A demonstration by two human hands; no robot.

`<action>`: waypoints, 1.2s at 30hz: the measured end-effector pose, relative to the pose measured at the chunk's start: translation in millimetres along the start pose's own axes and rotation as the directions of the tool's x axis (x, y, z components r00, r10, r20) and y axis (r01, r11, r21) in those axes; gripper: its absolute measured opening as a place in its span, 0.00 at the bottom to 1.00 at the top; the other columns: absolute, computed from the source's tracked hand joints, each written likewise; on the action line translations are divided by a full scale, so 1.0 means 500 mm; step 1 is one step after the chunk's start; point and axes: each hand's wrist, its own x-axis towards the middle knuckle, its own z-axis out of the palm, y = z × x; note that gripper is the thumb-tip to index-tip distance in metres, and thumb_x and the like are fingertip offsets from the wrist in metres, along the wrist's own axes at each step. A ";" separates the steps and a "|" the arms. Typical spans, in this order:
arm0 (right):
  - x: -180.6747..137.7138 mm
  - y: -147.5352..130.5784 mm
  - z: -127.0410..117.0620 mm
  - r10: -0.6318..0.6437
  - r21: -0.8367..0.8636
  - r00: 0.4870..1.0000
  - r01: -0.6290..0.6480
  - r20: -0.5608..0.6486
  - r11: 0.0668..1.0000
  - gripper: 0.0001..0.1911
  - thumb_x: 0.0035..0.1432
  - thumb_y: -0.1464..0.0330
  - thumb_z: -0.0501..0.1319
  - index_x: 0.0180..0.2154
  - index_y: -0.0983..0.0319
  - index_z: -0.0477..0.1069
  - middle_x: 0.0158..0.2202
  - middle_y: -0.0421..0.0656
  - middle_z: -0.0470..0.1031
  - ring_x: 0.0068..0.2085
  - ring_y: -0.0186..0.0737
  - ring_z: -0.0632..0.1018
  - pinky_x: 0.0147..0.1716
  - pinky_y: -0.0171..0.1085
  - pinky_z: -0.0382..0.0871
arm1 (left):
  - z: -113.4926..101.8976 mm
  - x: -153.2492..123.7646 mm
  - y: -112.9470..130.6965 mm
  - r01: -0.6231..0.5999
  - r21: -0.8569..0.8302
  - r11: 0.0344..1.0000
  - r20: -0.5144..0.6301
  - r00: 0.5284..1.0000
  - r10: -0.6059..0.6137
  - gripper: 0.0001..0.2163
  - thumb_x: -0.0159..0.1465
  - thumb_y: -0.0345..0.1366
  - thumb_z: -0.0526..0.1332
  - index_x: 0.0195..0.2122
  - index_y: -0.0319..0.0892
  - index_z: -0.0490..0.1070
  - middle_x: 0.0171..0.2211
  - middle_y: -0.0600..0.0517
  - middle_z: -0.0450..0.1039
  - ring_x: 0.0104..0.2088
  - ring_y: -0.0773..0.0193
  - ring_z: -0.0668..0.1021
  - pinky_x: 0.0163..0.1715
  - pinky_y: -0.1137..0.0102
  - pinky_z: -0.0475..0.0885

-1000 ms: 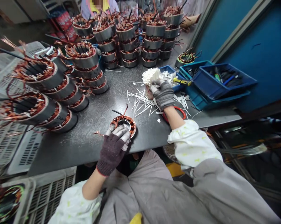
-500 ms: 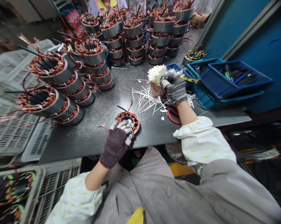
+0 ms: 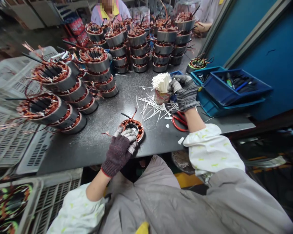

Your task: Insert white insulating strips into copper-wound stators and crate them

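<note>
A: Nearest first. What's cut off?
B: Crates at bottom left [image 3: 12, 201], wound parts inside half out of frame. Lap blocks the table edge.

A: Left hand?
B: Left hand [image 3: 119, 148], dark glove, fingers spread flat on the near rim of a single stator [image 3: 133, 127] lying on the dark table [image 3: 100, 130]. Palm covers part of the core; not closed round it, just pressing.

A: Right hand?
B: Right hand [image 3: 185, 91], grey glove, curled beside the cup of white strips [image 3: 161, 87], fingertips pinched at the bundle's top. Can't tell if a strip is between them.

A: Around it?
B: Loose strips [image 3: 151, 107] scattered between stator and cup, red-handled pliers [image 3: 179, 121] partly under the wrist. Blue bins [image 3: 231, 86] right, contents murky.

A: Far end?
B: Stator stacks [image 3: 141, 42], a co-worker [image 3: 109, 9] behind, mostly cropped.
</note>
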 end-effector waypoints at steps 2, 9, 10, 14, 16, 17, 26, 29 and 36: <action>-0.003 -0.006 -0.006 -0.054 -0.051 0.998 0.053 -0.012 0.997 0.07 0.60 0.62 0.67 0.38 0.56 0.71 0.34 0.41 0.78 0.32 0.37 0.76 0.37 0.44 0.73 | -0.001 0.000 -0.003 0.001 -0.012 1.000 0.023 1.000 0.000 0.09 0.69 0.32 0.59 0.50 0.43 0.70 0.52 0.47 0.79 0.58 0.56 0.77 0.67 0.50 0.63; -0.088 -0.099 -0.016 -0.077 0.157 0.997 0.073 0.023 0.985 0.06 0.67 0.60 0.63 0.42 0.54 0.71 0.39 0.39 0.79 0.29 0.34 0.76 0.30 0.39 0.74 | -0.002 0.001 -0.003 0.038 -0.021 0.999 0.064 0.997 -0.036 0.12 0.69 0.31 0.58 0.53 0.43 0.70 0.54 0.47 0.78 0.62 0.54 0.74 0.68 0.47 0.61; -0.125 -0.117 -0.021 -0.086 0.233 0.992 0.063 0.092 0.970 0.06 0.67 0.60 0.62 0.42 0.54 0.71 0.40 0.40 0.79 0.32 0.35 0.78 0.33 0.40 0.76 | -0.002 0.001 -0.001 0.054 -0.029 0.998 0.069 0.996 -0.052 0.11 0.69 0.31 0.58 0.52 0.43 0.71 0.53 0.47 0.78 0.61 0.55 0.75 0.68 0.47 0.61; -0.306 -0.163 -0.071 -0.102 0.206 0.787 -0.032 0.609 0.978 0.03 0.67 0.69 0.61 0.39 0.57 0.73 0.47 0.44 0.78 0.44 0.40 0.80 0.40 0.40 0.76 | -0.004 0.001 0.009 0.134 -0.032 0.990 0.103 0.986 -0.130 0.09 0.69 0.33 0.57 0.48 0.43 0.72 0.48 0.47 0.80 0.60 0.53 0.76 0.68 0.44 0.61; -0.386 -0.166 -0.098 -0.055 0.183 0.717 -0.101 0.695 0.978 0.06 0.67 0.73 0.59 0.40 0.57 0.72 0.47 0.44 0.78 0.45 0.39 0.80 0.43 0.39 0.77 | -0.006 0.004 0.014 0.152 -0.010 0.988 0.133 0.980 -0.149 0.09 0.69 0.33 0.56 0.47 0.42 0.72 0.47 0.46 0.80 0.61 0.52 0.75 0.68 0.44 0.61; -0.417 -0.164 -0.108 -0.031 0.178 0.702 -0.138 0.712 0.974 0.07 0.67 0.74 0.58 0.41 0.57 0.72 0.47 0.44 0.78 0.46 0.39 0.80 0.44 0.39 0.77 | -0.008 0.006 0.016 0.153 0.000 0.988 0.147 0.978 -0.151 0.09 0.69 0.33 0.56 0.48 0.42 0.72 0.47 0.46 0.79 0.61 0.52 0.75 0.68 0.44 0.61; -0.428 -0.149 -0.026 0.044 0.176 0.771 -0.201 0.636 0.964 0.07 0.67 0.68 0.59 0.41 0.57 0.77 0.46 0.45 0.81 0.45 0.40 0.82 0.45 0.39 0.78 | 0.009 0.011 0.033 0.241 -0.021 0.970 0.021 0.970 -0.241 0.05 0.70 0.35 0.57 0.44 0.43 0.70 0.46 0.48 0.80 0.56 0.55 0.78 0.67 0.50 0.63; -0.406 -0.150 0.017 0.203 0.160 0.800 -0.348 0.564 0.924 0.08 0.64 0.61 0.63 0.40 0.57 0.79 0.41 0.44 0.82 0.41 0.41 0.82 0.41 0.40 0.78 | 0.026 0.007 0.043 0.403 -0.103 0.909 -0.113 0.904 -0.413 0.11 0.69 0.36 0.59 0.52 0.44 0.69 0.51 0.47 0.78 0.58 0.56 0.76 0.64 0.53 0.67; -0.403 -0.148 0.037 0.577 0.072 0.658 -0.687 0.484 0.723 0.15 0.53 0.54 0.70 0.34 0.58 0.74 0.24 0.37 0.75 0.23 0.36 0.74 0.22 0.36 0.72 | 0.035 0.020 0.045 0.269 -0.189 0.944 -0.175 0.937 -0.302 0.06 0.67 0.33 0.60 0.44 0.45 0.73 0.45 0.52 0.81 0.51 0.59 0.80 0.66 0.53 0.63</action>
